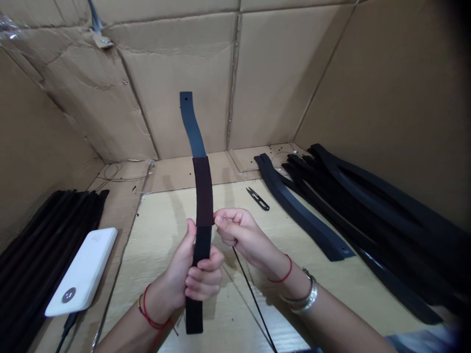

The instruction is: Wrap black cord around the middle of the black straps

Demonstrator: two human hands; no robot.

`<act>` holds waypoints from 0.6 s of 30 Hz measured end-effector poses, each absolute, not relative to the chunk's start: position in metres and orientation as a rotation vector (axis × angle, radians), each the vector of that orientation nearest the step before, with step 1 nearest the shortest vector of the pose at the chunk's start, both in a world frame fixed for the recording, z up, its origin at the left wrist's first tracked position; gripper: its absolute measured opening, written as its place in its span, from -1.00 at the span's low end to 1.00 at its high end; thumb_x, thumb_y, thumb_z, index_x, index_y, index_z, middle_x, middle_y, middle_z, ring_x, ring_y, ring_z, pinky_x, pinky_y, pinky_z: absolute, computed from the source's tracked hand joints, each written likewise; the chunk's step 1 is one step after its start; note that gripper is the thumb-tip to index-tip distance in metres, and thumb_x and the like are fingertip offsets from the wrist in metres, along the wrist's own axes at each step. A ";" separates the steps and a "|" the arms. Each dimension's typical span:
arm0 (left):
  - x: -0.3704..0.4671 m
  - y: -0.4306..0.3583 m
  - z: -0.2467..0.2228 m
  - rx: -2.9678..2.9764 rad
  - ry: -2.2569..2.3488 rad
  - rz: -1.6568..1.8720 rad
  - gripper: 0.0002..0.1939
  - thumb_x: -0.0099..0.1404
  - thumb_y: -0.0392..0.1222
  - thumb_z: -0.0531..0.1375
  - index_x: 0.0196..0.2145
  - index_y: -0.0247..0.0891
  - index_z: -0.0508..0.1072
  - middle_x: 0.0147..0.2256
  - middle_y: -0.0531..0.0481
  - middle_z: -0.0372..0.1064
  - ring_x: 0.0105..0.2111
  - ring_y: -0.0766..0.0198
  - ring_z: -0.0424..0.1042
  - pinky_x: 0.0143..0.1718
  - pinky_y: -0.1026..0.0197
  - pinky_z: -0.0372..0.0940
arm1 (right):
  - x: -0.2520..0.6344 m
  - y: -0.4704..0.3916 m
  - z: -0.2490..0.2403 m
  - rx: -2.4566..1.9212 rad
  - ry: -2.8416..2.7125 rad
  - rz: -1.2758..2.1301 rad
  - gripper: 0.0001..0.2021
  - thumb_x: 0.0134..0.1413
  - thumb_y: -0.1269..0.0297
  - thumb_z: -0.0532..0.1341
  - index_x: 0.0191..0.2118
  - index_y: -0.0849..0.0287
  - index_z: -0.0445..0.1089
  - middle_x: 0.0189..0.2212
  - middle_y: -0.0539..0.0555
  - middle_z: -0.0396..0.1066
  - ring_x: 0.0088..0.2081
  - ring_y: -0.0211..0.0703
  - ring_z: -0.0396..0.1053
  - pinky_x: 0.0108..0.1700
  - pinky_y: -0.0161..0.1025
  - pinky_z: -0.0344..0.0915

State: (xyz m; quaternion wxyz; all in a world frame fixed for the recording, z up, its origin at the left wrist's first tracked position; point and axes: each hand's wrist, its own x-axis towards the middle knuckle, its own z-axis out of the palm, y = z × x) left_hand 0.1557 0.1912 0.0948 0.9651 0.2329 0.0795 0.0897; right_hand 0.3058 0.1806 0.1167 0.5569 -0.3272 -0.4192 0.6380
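Note:
My left hand (202, 274) is wrapped round the lower, black part of a long dark strap (204, 196), which stands nearly upright over the table. Dark brown cord is wound closely round the strap's middle, and its bare upper end curves left and has a small hole. At the strap's right edge, my right hand (239, 228) pinches the cord close to the lowest winding. From below that hand the loose dark cord (252, 294) runs down toward the front edge of the view. The cord between the fingertips is mostly hidden.
Black thread snips (258, 199) lie beyond my right hand. Several dark straps (346, 215) are heaped at the right, and a stack of wrapped ones (44, 235) lies at the left beside a white power bank (83, 272) with a cable. Cardboard walls (176, 63) enclose the table.

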 end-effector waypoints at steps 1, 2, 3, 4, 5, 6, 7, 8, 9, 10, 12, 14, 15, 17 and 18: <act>0.154 0.191 0.097 0.460 0.151 0.170 -0.26 0.08 0.57 -0.14 -0.71 -0.23 0.09 -0.82 0.26 -0.24 -0.85 0.59 -0.34 -0.91 0.48 -0.35 | 0.307 0.181 0.117 -0.761 -1.011 1.531 -0.72 -0.06 0.10 0.39 -0.42 0.25 0.44 -0.73 -0.22 -0.05 -0.67 -0.45 -0.26 -0.65 -0.34 -0.35; 0.153 0.192 0.098 0.450 0.146 0.161 -0.26 0.08 0.57 -0.16 -0.71 -0.23 0.07 -0.82 0.26 -0.25 -0.85 0.59 -0.36 -0.91 0.48 -0.35 | 0.307 0.182 0.117 -0.756 -1.031 1.547 -0.71 -0.05 0.09 0.39 -0.41 0.25 0.45 -0.73 -0.22 -0.04 -0.67 -0.45 -0.25 -0.65 -0.34 -0.35; 0.151 0.192 0.100 0.442 0.144 0.156 -0.26 0.08 0.57 -0.17 -0.71 -0.22 0.06 -0.82 0.26 -0.26 -0.85 0.60 -0.37 -0.91 0.49 -0.36 | 0.307 0.182 0.117 -0.757 -1.050 1.558 -0.71 -0.06 0.09 0.39 -0.39 0.25 0.46 -0.72 -0.21 -0.01 -0.67 -0.45 -0.25 -0.65 -0.34 -0.35; 0.150 0.192 0.101 0.438 0.150 0.153 -0.25 0.08 0.57 -0.19 -0.71 -0.22 0.05 -0.82 0.26 -0.28 -0.85 0.60 -0.38 -0.91 0.49 -0.37 | 0.307 0.183 0.116 -0.758 -1.070 1.570 -0.70 -0.08 0.09 0.41 -0.37 0.25 0.47 -0.71 -0.20 0.01 -0.67 -0.45 -0.24 -0.65 -0.35 -0.34; 0.149 0.192 0.102 0.434 0.160 0.149 -0.25 0.07 0.58 -0.20 -0.72 -0.22 0.04 -0.82 0.26 -0.29 -0.85 0.60 -0.39 -0.91 0.49 -0.38 | 0.307 0.183 0.115 -0.759 -1.092 1.585 -0.70 -0.09 0.09 0.42 -0.36 0.25 0.49 -0.70 -0.20 0.03 -0.66 -0.45 -0.24 -0.65 -0.35 -0.34; 0.148 0.191 0.102 0.431 0.171 0.138 -0.24 0.06 0.59 -0.22 -0.72 -0.22 0.04 -0.83 0.26 -0.30 -0.85 0.60 -0.40 -0.91 0.49 -0.40 | 0.306 0.184 0.113 -0.755 -1.110 1.597 -0.68 -0.11 0.09 0.42 -0.34 0.26 0.50 -0.69 -0.19 0.04 -0.66 -0.45 -0.25 -0.64 -0.35 -0.34; 0.147 0.190 0.102 0.424 0.180 0.119 -0.23 0.04 0.60 -0.23 -0.74 -0.21 0.03 -0.83 0.26 -0.32 -0.86 0.60 -0.42 -0.91 0.48 -0.42 | 0.306 0.184 0.111 -0.743 -1.126 1.607 -0.66 -0.12 0.08 0.43 -0.31 0.27 0.51 -0.69 -0.19 0.05 -0.65 -0.45 -0.26 -0.64 -0.35 -0.34; 0.147 0.189 0.101 0.415 0.188 0.090 -0.23 0.02 0.62 -0.24 -0.75 -0.21 0.01 -0.83 0.27 -0.35 -0.86 0.61 -0.44 -0.91 0.47 -0.46 | 0.305 0.184 0.109 -0.723 -1.139 1.615 -0.63 -0.13 0.07 0.43 -0.27 0.28 0.52 -0.68 -0.18 0.06 -0.64 -0.45 -0.26 -0.64 -0.35 -0.33; 0.147 0.188 0.100 0.405 0.190 0.050 -0.22 -0.01 0.63 -0.24 -0.77 -0.20 0.00 -0.84 0.27 -0.38 -0.87 0.61 -0.46 -0.91 0.47 -0.49 | 0.304 0.184 0.106 -0.696 -1.147 1.623 -0.59 -0.14 0.06 0.43 -0.23 0.29 0.53 -0.67 -0.18 0.07 -0.64 -0.44 -0.26 -0.63 -0.35 -0.32; 0.147 0.186 0.098 0.396 0.183 0.005 -0.21 -0.04 0.65 -0.25 -0.79 -0.19 -0.01 -0.85 0.27 -0.41 -0.89 0.62 -0.47 -0.91 0.46 -0.52 | 0.303 0.184 0.104 -0.662 -1.153 1.633 -0.56 -0.14 0.04 0.43 -0.20 0.29 0.53 -0.67 -0.17 0.08 -0.64 -0.44 -0.24 -0.63 -0.35 -0.30; 0.148 0.183 0.094 0.385 0.147 -0.075 -0.19 -0.11 0.68 -0.26 -0.83 -0.18 -0.01 -0.87 0.27 -0.45 -0.91 0.61 -0.47 -0.93 0.43 -0.55 | 0.302 0.183 0.101 -0.592 -1.167 1.668 -0.51 -0.14 0.01 0.42 -0.15 0.30 0.53 -0.67 -0.17 0.06 -0.63 -0.44 -0.20 -0.63 -0.36 -0.27; 0.151 0.180 0.092 0.391 0.116 -0.106 -0.16 -0.14 0.69 -0.28 -0.81 -0.20 0.11 -0.88 0.26 -0.40 -0.92 0.58 -0.43 -0.96 0.42 -0.49 | 0.302 0.181 0.099 -0.561 -1.169 1.691 -0.50 -0.12 0.00 0.41 -0.12 0.29 0.53 -0.67 -0.17 0.04 -0.64 -0.43 -0.19 -0.63 -0.37 -0.27; 0.153 0.179 0.092 0.406 0.113 -0.094 -0.13 -0.13 0.68 -0.30 -0.75 -0.23 0.20 -0.87 0.25 -0.33 -0.91 0.56 -0.39 -0.98 0.42 -0.43 | 0.302 0.180 0.099 -0.568 -1.161 1.694 -0.51 -0.10 0.01 0.40 -0.11 0.28 0.53 -0.68 -0.18 0.02 -0.64 -0.44 -0.20 -0.64 -0.38 -0.27; 0.157 0.178 0.093 0.474 0.160 -0.002 -0.09 -0.07 0.65 -0.33 -0.59 -0.26 0.33 -0.86 0.23 -0.19 -0.91 0.52 -0.30 -0.99 0.41 -0.25 | 0.303 0.178 0.101 -0.614 -1.128 1.677 -0.56 -0.06 0.05 0.39 -0.10 0.25 0.53 -0.70 -0.18 0.03 -0.67 -0.44 -0.19 -0.66 -0.40 -0.24; 0.158 0.178 0.094 0.528 0.213 0.076 -0.10 -0.03 0.63 -0.33 -0.53 -0.25 0.34 -0.85 0.22 -0.13 -0.90 0.49 -0.25 -0.97 0.39 -0.16 | 0.303 0.178 0.102 -0.640 -1.113 1.657 -0.57 -0.05 0.05 0.39 -0.10 0.24 0.54 -0.70 -0.17 0.07 -0.68 -0.43 -0.13 -0.67 -0.40 -0.17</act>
